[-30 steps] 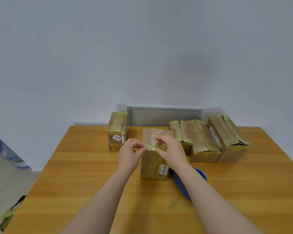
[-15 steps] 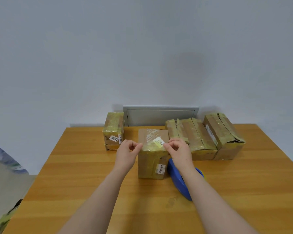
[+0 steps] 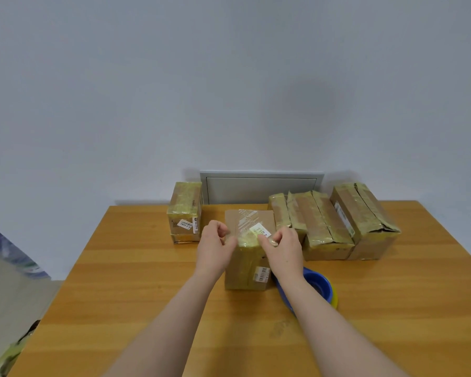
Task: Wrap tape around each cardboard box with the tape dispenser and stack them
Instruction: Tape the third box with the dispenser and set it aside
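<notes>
Several boxes already look done, so you're well into this one. At 11 o'clock from the middle of the table [image 3: 120, 295] a taped box [image 3: 185, 210] stands alone, shiny yellowish wrap all over it. At 1 to 2 o'clock a cluster of wrapped boxes [image 3: 321, 227] sits side by side, touching each other, with the biggest box [image 3: 365, 213] on the outer end. I can't tell exactly how many are in that cluster.

You're working on the centre box [image 3: 245, 265], standing right at the middle. It has a band of tape down its front face and a strip of tape [image 3: 246, 240] over the top front edge, but the far part of the top is bare cardboard. I'd call it partly wrapped.

Your left hand [image 3: 214, 248] has its fingers curled, pinching the strip at the box's top left corner. Your right hand [image 3: 284, 250] pinches it the same way near the top right, thumb and fingertips close together. Neither hand holds the tape dispenser [image 3: 320, 288]. It lies on the table at about 4 o'clock from the centre box, just beside it, half hidden behind your right forearm.

What's left, as I read it: finish wrapping this box, then the stacking. Nothing sits on top of anything yet, so that whole part hasn't started.
</notes>
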